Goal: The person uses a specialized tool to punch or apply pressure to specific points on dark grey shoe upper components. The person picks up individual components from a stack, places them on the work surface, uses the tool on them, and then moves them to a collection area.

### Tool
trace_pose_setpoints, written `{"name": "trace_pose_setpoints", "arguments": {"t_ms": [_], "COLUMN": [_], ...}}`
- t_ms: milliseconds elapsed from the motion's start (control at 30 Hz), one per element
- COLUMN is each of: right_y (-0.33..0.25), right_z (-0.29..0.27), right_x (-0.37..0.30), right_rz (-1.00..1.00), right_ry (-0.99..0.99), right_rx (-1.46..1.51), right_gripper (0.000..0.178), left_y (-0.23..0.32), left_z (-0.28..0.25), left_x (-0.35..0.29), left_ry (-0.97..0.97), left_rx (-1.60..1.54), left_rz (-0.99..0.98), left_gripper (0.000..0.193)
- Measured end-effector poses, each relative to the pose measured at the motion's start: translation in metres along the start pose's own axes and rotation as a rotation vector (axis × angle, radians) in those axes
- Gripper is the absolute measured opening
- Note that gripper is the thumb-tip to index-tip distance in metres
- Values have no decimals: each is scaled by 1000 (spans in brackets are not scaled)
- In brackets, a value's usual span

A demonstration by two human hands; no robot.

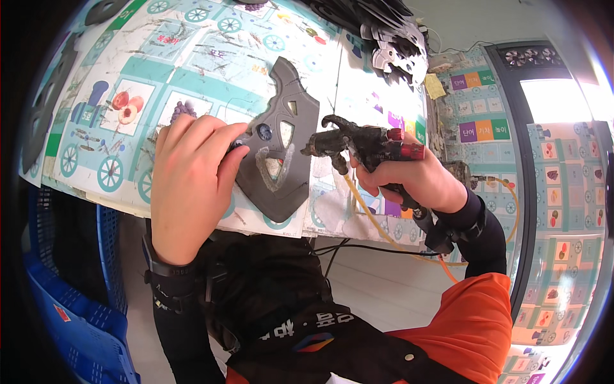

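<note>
A dark grey, flat moulded part (295,176) with several cutouts lies on the printed table covering. A whitish, wet-looking coat rings its lower cutout, and a round dark-blue piece (264,132) sits on its left side. My left hand (195,169) is at the part's left edge, thumb and forefinger pinched on a small dark piece (237,144); its exact kind is mostly hidden. To the right of the part, my right hand (416,182) grips a stained black spray gun (368,146) with red knobs. Its nozzle points left at the part, a little apart from it.
A yellow hose (361,208) runs from the gun past the table's front edge. Stacked black and silver parts (396,51) lie at the far right of the table; more grey parts (50,105) lie at its left edge. Blue plastic crates (70,313) stand below left.
</note>
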State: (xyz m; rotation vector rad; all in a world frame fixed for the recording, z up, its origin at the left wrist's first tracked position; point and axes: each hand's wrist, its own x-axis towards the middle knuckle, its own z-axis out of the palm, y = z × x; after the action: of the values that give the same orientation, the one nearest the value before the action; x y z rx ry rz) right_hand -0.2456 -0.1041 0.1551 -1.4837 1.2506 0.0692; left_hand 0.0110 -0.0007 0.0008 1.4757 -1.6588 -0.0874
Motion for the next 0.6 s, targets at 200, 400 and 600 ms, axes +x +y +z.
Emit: {"name": "trace_pose_setpoints", "arguments": {"t_ms": [200, 400, 600], "right_y": [0, 8, 12], "right_z": [-3, -19, -27], "right_x": [6, 12, 20], "right_rz": [-69, -130, -286], "right_ry": [16, -44, -39], "right_rx": [-89, -125, -326], "right_gripper": [19, 10, 16], "left_y": [0, 1, 0], "left_z": [2, 0, 1], "left_x": [1, 0, 1], "left_ry": [-10, 6, -2], "left_rx": [-9, -3, -9], "left_rz": [-7, -16, -17], "left_gripper": [26, 24, 24]}}
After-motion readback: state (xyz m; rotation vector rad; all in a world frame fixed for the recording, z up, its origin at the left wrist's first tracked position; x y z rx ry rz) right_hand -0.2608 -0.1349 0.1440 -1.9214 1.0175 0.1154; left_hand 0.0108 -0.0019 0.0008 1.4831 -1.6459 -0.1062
